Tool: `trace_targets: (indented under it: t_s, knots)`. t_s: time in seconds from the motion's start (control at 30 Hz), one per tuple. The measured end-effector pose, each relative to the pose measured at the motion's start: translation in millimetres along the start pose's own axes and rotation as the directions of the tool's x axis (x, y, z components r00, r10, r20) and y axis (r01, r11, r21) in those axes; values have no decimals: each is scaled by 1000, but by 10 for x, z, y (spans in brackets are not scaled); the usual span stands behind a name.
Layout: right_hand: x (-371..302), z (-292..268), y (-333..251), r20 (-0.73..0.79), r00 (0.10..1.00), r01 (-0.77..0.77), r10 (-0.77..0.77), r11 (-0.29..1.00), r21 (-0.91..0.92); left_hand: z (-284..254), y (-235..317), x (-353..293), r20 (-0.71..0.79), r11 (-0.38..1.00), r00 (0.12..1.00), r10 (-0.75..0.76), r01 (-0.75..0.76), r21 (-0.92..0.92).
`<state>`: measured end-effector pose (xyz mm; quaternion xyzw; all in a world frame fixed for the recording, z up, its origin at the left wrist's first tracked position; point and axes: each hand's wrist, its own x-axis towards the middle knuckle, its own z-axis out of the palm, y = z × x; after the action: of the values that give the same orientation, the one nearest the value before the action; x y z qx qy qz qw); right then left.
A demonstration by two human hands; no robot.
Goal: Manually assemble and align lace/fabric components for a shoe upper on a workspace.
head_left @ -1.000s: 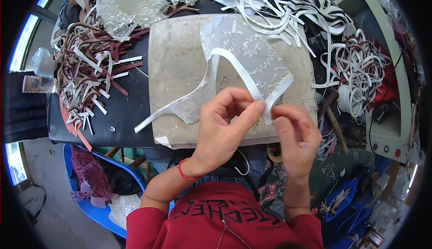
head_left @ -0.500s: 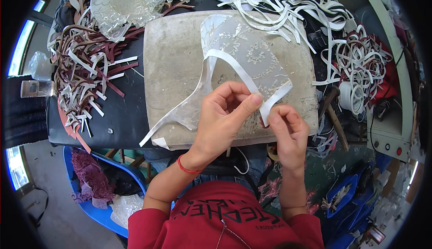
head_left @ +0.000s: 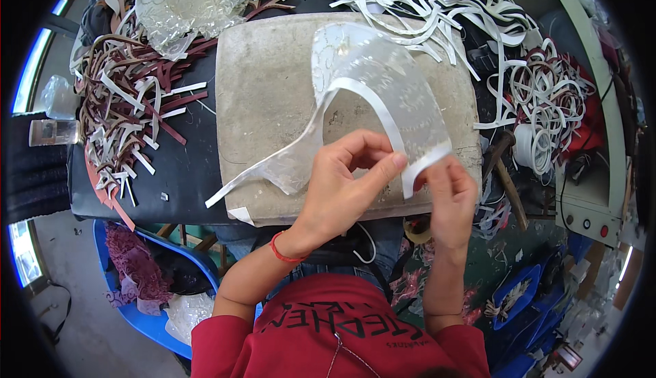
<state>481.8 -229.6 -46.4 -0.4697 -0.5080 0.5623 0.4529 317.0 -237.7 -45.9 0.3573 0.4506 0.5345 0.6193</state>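
the clear lace-patterned piece (head_left: 383, 84) lies mid-frame over the stone slab (head_left: 266, 91), its white edging strip (head_left: 383, 115) pinched by left hand (head_left: 342, 187) and right hand (head_left: 447, 197); pressing the strip down seems next.

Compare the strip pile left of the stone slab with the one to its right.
The left pile is mostly dark brown and maroon strips with some white; the right pile is nearly all white. The left strips lie short and straight; many right ones curl into loops. Both lie loose on the dark table.
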Motion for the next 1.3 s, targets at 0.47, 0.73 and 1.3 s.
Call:
trace_targets:
  t_s: [0.47, 0.73, 1.3]
  knots:
    - [120, -283, 0, 51, 958, -287, 283, 952, 103, 53, 226, -542, 403, 610, 915, -36, -299, 734]
    - [169, -329, -98, 176, 970, -180, 169, 983, 47, -502, 1139, -665, 425, 410, 863, 274, -505, 760]
    - [589, -135, -777, 165, 966, 229, -199, 956, -184, -482, 1004, 455, 474, 706, 834, 282, -515, 486]
